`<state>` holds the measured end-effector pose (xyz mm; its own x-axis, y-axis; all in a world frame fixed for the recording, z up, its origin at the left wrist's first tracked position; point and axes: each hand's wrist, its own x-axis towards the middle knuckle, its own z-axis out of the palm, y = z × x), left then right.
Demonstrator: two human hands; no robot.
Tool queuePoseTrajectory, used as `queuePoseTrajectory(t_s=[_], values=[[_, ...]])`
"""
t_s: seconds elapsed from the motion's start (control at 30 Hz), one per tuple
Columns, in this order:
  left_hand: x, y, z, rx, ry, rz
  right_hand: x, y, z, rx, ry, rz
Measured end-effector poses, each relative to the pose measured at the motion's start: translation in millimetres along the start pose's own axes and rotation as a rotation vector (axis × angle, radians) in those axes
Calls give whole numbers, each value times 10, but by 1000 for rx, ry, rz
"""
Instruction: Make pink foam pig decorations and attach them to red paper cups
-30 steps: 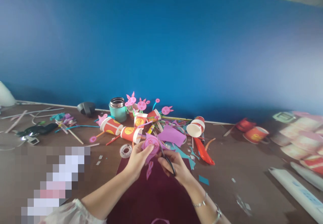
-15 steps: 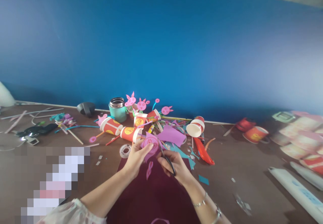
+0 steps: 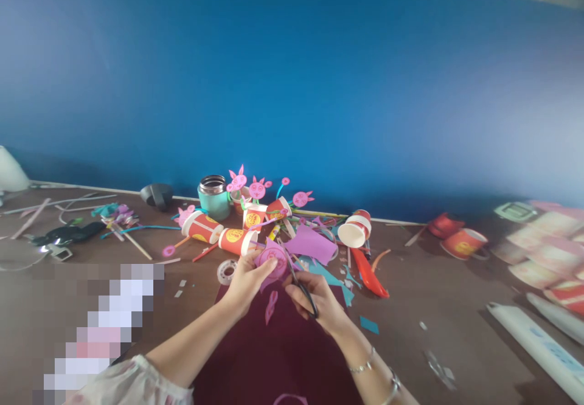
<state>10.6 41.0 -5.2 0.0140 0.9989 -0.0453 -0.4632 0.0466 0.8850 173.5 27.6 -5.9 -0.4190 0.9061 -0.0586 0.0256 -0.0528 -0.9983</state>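
Note:
My left hand [image 3: 249, 280] pinches a piece of purple paper [image 3: 275, 259] with a round face drawn on it, thumb on top. My right hand [image 3: 314, 295] is closed round the black handles of a pair of scissors [image 3: 292, 270]. The scissor blades lie at the right edge of the drawn face, partly hidden by the paper. Just below the paper, a small pink cut-out [image 3: 271, 308] lies on the dark red mat [image 3: 274, 356]. A larger purple sheet [image 3: 312, 244] is behind the scissors.
Red paper cups [image 3: 201, 227] with pink animal faces on straws stand and lie behind my hands. A tape roll [image 3: 225, 272] lies left of the paper, a teal jar [image 3: 213, 198] behind. Blue scraps [image 3: 369, 325] and a red plastic wrapper [image 3: 368, 274] are at the right.
The purple paper has turned slightly in my left hand, and a strip that hung below it no longer shows. The scissors stay at its right edge.

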Motion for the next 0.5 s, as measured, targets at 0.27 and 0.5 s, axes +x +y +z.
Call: queuePoseTrajectory(t_s=[0.27, 0.5], values=[[13, 39, -6, 0, -31, -40, -3, 15, -7, 11, -7, -3], [50, 84, -46, 73, -96, -49, 14, 81, -77, -3, -67, 16]])
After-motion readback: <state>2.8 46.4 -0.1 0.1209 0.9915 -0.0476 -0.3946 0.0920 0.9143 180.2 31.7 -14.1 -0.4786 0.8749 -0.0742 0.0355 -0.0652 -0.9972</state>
